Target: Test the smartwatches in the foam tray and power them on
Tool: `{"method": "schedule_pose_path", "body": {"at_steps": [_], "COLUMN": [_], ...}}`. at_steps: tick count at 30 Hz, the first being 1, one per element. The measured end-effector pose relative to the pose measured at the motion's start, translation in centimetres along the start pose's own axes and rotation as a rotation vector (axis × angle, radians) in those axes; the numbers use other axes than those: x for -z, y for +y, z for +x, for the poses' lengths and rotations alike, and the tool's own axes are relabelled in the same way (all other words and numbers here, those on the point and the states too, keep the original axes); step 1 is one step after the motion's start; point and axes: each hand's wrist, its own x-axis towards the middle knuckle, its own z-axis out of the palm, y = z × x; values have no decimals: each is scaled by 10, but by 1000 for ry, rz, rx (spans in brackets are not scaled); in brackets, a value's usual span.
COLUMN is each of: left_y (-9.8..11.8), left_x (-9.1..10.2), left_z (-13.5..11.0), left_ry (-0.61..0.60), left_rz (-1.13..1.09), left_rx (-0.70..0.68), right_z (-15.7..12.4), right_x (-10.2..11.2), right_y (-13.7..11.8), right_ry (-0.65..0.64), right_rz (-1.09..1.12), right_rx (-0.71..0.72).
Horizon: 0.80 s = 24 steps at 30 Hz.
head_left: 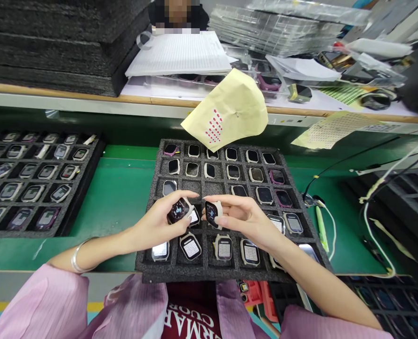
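My left hand (163, 216) is closed on a smartwatch case (180, 210), its dark screen lit with a round dial. A second smartwatch (212, 214), pale-framed and also showing a lit face, is pinched between the thumb and fingers of my right hand (239, 216). Both are held just above a black foam tray (205, 273) divided into square compartments. Strapless watches fill many of them: near rows show white lit screens, such as one watch (190, 246), while far rows have dark screens, such as another watch (233, 172). My hands and forearms hide some compartments.
Another foam tray of watches (65, 183) lies left on the green bench (120, 188). A yellow paper (237, 108) hangs from the shelf over the tray's far edge. White cables (366, 221) and a green pen-like tool (321, 228) lie right. Black foam (53, 42) is stacked far left.
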Motion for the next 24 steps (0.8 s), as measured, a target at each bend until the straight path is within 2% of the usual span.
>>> {"method": "schedule_pose_path", "body": {"at_steps": [9, 13, 17, 19, 22, 24], "left_y": [-6, -3, -3, -5, -5, -4], "left_x": [-1, 2, 1, 0, 0, 1], "left_z": [4, 5, 5, 4, 2, 2], "left_ry": [-38, -52, -157, -143, -50, -23], "left_rz": [42, -34, -173, -141, -29, -19], "left_rx": [-26, 66, 154, 103, -37, -56], "right_z": [0, 2, 3, 3, 1, 0], "right_x": [2, 4, 5, 5, 4, 4], "right_y": [2, 4, 5, 5, 4, 3], "right_ry": [36, 40, 43, 44, 33, 34], "right_rz": [-47, -60, -83, -84, -94, -98], "right_rx": [-24, -17, -19, -15, -23, -30]}}
